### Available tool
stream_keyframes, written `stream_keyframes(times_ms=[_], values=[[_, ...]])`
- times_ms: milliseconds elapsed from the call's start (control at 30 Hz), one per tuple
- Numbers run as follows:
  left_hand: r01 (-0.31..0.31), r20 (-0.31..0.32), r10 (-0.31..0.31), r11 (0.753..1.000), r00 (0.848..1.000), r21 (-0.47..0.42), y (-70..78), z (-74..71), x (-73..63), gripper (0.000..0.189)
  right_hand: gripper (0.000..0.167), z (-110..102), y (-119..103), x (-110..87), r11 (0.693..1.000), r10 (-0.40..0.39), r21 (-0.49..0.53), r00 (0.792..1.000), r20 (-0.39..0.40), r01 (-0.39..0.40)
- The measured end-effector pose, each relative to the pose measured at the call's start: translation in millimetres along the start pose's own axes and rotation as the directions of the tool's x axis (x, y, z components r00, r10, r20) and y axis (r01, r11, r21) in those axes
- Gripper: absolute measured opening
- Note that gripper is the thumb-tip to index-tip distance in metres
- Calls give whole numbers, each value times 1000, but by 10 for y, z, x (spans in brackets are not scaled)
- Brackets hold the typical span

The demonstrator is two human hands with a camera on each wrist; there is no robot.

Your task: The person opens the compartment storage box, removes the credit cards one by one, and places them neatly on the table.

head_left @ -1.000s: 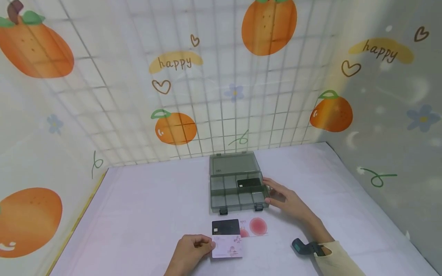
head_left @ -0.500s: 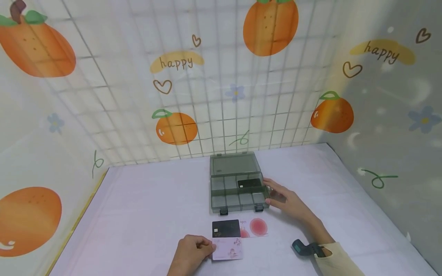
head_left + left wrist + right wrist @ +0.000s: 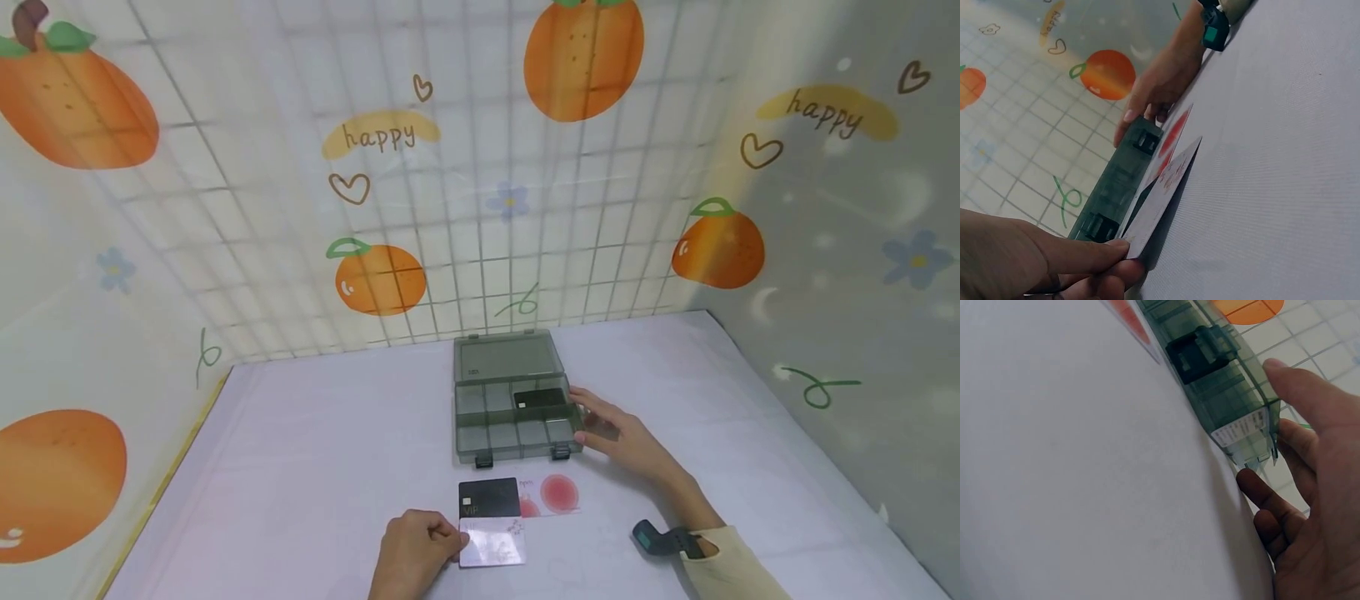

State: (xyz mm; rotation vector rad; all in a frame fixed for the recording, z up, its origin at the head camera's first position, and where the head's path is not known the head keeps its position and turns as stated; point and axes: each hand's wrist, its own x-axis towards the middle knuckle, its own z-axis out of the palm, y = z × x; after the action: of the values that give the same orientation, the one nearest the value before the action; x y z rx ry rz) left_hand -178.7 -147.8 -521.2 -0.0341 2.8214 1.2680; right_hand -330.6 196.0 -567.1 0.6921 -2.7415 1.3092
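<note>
My left hand (image 3: 416, 550) pinches the left edge of a pale pink card (image 3: 495, 546) between thumb and fingers. In the left wrist view the pink card (image 3: 1163, 194) is tilted, its near edge raised above the table with a shadow beneath. Just beyond it lies a black VIP card (image 3: 489, 498), which overlaps a white card with red circles (image 3: 558, 493). My right hand (image 3: 618, 429) rests at the right end of a translucent grey-green compartment box (image 3: 508, 358), fingers relaxed and thumb at its upper edge. Another black card (image 3: 542, 399) sits in a back right compartment.
The box's lid is folded back toward the wall, and two dark latches (image 3: 484, 461) face me. A white cloth (image 3: 322, 467) covers the table. Behind stands a wire grid (image 3: 480, 250) with an orange-printed sheet. A dark wrist device (image 3: 660, 540) is on the right wrist.
The pink card has shifted slightly toward me, uncovering the VIP lettering on the black card, and now catches a bright glare. My right hand and the box stay in place.
</note>
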Motion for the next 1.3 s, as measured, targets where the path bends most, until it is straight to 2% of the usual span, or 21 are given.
stream_keyframes(times_ms=[300, 433, 567, 667, 733, 833, 1000, 1133, 1200, 1300], values=[[-7, -53, 11, 997, 999, 78, 43, 109, -28, 26, 67, -40, 41, 2, 1000, -7, -13, 1000, 0, 7], [-9, -66, 15, 996, 998, 86, 52, 139, -7, 28, 67, -56, 65, -2, 1000, -12, -12, 1000, -2, 12], [-74, -72, 78, 996, 994, 52, 78, 104, 83, 24, 67, -71, 85, -7, 1000, -23, -11, 1000, -3, 23], [-169, -103, 170, 985, 980, 12, 139, 38, 232, 15, 67, -82, 88, -14, 1000, -25, -11, 1000, -4, 25], [-236, -133, 233, 972, 963, -8, 204, -12, 361, 10, 68, -89, 83, -17, 1000, -25, -8, 1000, 0, 25], [-327, -141, 320, 945, 937, -26, 308, -62, 580, 12, 67, -98, 72, -22, 1000, -23, -11, 1000, 3, 23], [-442, -67, 441, 897, 895, 0, 442, -25, 987, 22, 67, -97, 50, -19, 1000, -25, 5, 1000, -5, 25], [-488, -18, 491, 870, 871, 72, 525, 62, 1284, 23, 68, -65, 42, -11, 999, -36, 26, 999, 10, 35], [-501, 9, 503, 859, 864, 108, 566, 108, 1417, 23, 69, -45, 42, -9, 999, -41, 23, 999, 12, 41], [-501, 68, 497, 856, 865, 125, 623, 168, 1586, 27, 69, -22, 39, -7, 999, -38, 12, 999, 4, 38]])
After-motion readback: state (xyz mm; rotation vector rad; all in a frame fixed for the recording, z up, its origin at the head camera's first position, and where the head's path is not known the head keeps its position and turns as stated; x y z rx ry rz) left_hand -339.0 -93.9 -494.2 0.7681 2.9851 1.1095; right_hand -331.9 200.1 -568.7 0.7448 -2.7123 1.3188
